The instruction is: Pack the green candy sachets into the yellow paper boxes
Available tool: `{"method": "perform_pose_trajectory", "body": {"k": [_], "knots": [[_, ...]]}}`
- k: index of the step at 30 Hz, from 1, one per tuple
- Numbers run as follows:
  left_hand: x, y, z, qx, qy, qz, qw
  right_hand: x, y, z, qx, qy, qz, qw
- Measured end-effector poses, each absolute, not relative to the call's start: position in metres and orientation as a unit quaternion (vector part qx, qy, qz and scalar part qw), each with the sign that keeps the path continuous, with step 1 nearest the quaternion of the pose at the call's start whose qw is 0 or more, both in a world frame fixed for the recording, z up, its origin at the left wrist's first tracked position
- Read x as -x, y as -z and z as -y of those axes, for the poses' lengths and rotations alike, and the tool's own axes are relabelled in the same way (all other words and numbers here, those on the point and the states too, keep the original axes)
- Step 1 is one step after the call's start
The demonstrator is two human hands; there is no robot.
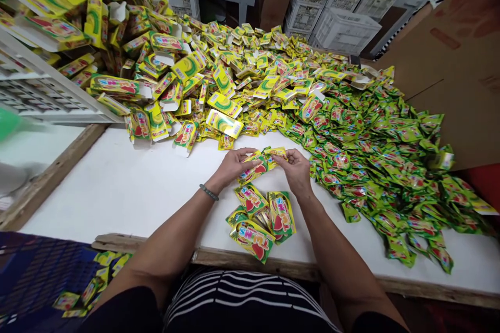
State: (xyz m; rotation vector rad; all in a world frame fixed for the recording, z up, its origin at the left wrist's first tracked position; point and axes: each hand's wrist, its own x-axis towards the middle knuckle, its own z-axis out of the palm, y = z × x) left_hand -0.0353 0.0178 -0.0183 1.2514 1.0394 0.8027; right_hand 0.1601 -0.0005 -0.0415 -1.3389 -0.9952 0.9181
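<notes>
My left hand (234, 167) is closed on a small yellow and green printed box (253, 170) with a watermelon picture, held just above the white table. Close beside it, my right hand (296, 170) pinches a small yellow and green sachet (275, 153) at the right end of the box. Fingers partly cover both pieces, so I cannot tell whether the sachet is inside the box. Below my hands lie several similar printed boxes (252, 239) in a loose cluster, one (280, 213) resting at its right side.
Small open-ended yellow boxes (144, 83) spill from a white crate (47, 83) at the left. Yellow sachets (269, 119) and a heap of green sachets (351, 156) cover the middle and right. A blue basket (35, 281) stands lower left; cardboard (453, 78) rises right.
</notes>
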Motion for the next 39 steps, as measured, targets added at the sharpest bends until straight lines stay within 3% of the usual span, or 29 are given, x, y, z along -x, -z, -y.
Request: {"method": "perform_pose_trajectory", "body": {"k": [4,10,18,27,33,39], "knots": [[0.032,0.013,-0.015,-0.530,-0.346,-0.434,0.642,-0.155,0.037,0.008,0.577,-0.400,0.469,0.536],[0.025,0.009,-0.011,-0.447,-0.368,-0.404,0.708,-0.156,0.030,0.015,0.606,-0.239,0.574,0.496],[0.020,0.010,-0.006,-0.377,-0.400,-0.379,0.744,-0.145,0.022,0.020,0.552,-0.325,0.647,0.413],[0.018,-0.003,-0.001,-0.343,-0.432,-0.388,0.738,-0.149,0.008,0.023,0.530,-0.269,0.596,0.540],[0.016,-0.003,0.000,-0.351,-0.445,-0.389,0.726,-0.153,0.009,0.023,0.555,-0.213,0.625,0.506],[0.013,0.002,0.003,-0.366,-0.439,-0.366,0.735,-0.148,0.013,0.026,0.553,-0.280,0.650,0.439]]}}
